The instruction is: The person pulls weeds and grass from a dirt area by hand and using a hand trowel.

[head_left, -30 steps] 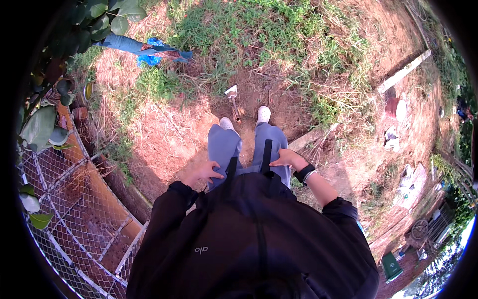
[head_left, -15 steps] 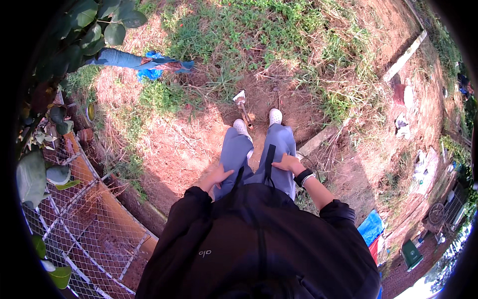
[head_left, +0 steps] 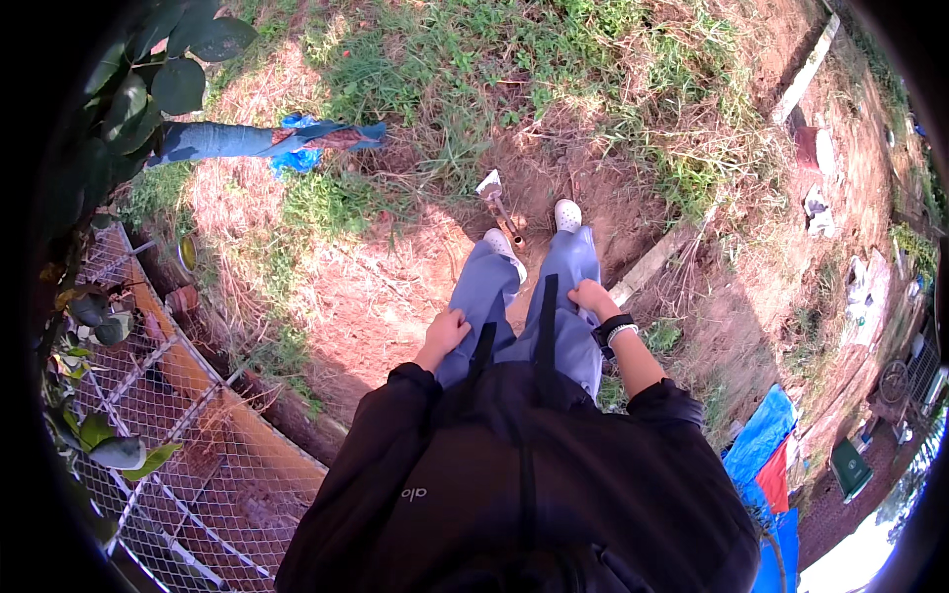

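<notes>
My left hand (head_left: pixel 447 333) is closed at the left thigh of my blue-grey trousers (head_left: pixel 486 285), its fingers curled into the cloth. On the other thigh, my right hand (head_left: pixel 593 299) also pinches a fold of the trousers; a dark band and a pale bracelet circle that wrist. Both feet, in white clogs (head_left: pixel 567 215) with holes, stand on bare soil. Just ahead of the left foot lies a short-handled tool (head_left: pixel 502 210) with a flat pale metal blade, touched by neither hand. Dark straps hang over my lap.
A wire-mesh fence (head_left: pixel 198 435) and leafy branches (head_left: pixel 148 99) are at the left. Blue cloth (head_left: pixel 222 141) lies beyond them. A concrete strip (head_left: pixel 652 265) runs to the right of my feet. A blue tarp (head_left: pixel 759 435) and a green bin (head_left: pixel 850 469) are at lower right.
Both hands have gone from resting with fingers extended on the thighs to closing on the trouser cloth. The view has shifted slightly, so feet and tool appear further right.
</notes>
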A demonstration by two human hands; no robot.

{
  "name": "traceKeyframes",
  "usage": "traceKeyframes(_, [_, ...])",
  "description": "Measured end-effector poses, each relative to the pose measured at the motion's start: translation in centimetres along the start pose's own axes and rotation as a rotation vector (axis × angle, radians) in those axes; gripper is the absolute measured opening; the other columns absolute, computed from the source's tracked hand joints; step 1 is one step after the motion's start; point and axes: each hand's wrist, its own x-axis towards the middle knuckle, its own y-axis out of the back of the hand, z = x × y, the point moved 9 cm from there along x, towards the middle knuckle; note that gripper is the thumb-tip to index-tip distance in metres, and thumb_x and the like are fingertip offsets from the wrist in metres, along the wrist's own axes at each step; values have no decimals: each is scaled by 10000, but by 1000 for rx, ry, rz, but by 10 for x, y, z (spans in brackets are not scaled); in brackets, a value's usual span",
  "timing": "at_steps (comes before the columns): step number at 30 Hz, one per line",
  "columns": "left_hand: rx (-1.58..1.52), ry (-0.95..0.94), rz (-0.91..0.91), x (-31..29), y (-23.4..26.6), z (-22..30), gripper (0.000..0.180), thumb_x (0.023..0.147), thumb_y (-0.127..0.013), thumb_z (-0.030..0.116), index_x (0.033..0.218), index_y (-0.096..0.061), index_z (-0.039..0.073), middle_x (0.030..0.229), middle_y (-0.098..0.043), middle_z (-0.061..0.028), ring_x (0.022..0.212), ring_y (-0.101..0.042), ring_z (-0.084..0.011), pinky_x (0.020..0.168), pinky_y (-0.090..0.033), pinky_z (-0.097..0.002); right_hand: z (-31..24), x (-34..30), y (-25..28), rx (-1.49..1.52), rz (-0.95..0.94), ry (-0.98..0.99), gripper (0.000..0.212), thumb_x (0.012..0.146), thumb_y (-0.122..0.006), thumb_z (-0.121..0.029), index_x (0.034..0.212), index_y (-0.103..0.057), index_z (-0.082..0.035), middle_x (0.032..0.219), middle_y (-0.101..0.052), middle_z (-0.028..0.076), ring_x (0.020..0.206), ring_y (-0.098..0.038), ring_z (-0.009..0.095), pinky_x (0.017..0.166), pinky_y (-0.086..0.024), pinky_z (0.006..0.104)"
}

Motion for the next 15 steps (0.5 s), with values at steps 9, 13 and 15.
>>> traceKeyframes(9, [-568, 20, 26, 13, 27, -59, 75, 822, -556, 97, 844, -557, 25, 708, -517, 11, 666, -477, -62, 608, -405, -222, -84, -67, 6, 301, -367, 241, 257, 710, -587, -208, 591, -585, 20, 511, -544, 28, 467, -503, 106, 461, -393, 276])
traceKeyframes(13, [-595, 47, -88, 10, 30, -76, 103, 830, -562, 130, 863, -572, 33, 743, -552, 5, 695, -501, -68, 642, -417, -214, -105, -110, -17, 467, -599, 187, 249, 740, -585, -203, 575, -577, -17, 517, -526, -20, 464, -482, 76, 435, -368, 244])
traceKeyframes(15, [-701, 125, -192, 3, 18, -74, 110, 840, -553, 142, 855, -572, 36, 756, -552, 10, 710, -502, -69, 656, -415, -213, -119, -122, -25, 528, -636, 208, 257, 748, -581, -198, 560, -566, -23, 508, -513, -22, 456, -472, 70, 430, -364, 238])
